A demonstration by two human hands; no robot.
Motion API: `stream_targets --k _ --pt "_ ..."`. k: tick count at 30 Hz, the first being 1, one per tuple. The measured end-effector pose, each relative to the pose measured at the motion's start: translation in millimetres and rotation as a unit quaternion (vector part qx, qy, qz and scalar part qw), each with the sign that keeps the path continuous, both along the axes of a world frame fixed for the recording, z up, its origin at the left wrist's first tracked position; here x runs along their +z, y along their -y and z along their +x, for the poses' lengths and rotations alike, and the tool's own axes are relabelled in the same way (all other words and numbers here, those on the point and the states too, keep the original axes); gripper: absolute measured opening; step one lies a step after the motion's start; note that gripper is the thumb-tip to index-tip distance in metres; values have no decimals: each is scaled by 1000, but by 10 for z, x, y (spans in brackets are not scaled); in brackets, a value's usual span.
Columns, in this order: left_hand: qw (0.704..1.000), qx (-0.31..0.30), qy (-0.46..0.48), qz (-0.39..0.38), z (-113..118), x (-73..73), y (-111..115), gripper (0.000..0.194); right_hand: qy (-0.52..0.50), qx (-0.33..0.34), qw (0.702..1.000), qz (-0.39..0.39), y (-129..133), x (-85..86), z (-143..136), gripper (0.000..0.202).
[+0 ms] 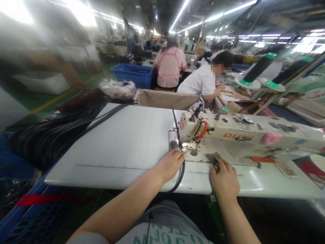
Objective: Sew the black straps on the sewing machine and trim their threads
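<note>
A long narrow black strap point(182, 172) runs under the head of the white sewing machine point(218, 130) and curves down over the table's front edge. My left hand point(170, 166) lies beside the needle area, fingers together and pressed on the strap. To the right, my right hand point(225, 179) is closed around a small dark metal tool point(216, 163), its kind mostly hidden by the fingers. The tool's tip rests near the machine bed. Beneath the presser foot, the metal plate point(174, 143) is partly covered by the strap and my left fingers.
A bundle of black straps point(56, 135) hangs over the left side of the white table point(122, 142). Behind the table stands a fabric-lined bin point(165, 98). Thread cones point(259, 69) rise at the back right. Two people point(170, 66) sit working ahead.
</note>
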State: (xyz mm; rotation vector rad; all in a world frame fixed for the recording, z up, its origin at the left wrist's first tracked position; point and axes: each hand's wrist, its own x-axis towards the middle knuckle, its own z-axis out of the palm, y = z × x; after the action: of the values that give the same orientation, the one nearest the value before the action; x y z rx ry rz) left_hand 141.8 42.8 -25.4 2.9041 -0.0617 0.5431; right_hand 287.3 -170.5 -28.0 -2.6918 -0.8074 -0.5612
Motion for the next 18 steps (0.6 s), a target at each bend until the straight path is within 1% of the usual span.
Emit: stream_targets --k 4,7,13,18 --pt "999 -3 7 37 -6 -17 10 17 -15 -9 1000 -9 -22 28 -8 46" --pt "999 -11 20 47 -11 -31 13 16 -18 -15 1000 -9 -43 38 -19 48" --pt "999 -27 20 17 -50 12 -33 14 -16 -27 1000 1 -74 38 -9 48" --pt "999 -43 31 0 -81 27 -56 14 -33 -26 999 -15 -78 73 -1 48"
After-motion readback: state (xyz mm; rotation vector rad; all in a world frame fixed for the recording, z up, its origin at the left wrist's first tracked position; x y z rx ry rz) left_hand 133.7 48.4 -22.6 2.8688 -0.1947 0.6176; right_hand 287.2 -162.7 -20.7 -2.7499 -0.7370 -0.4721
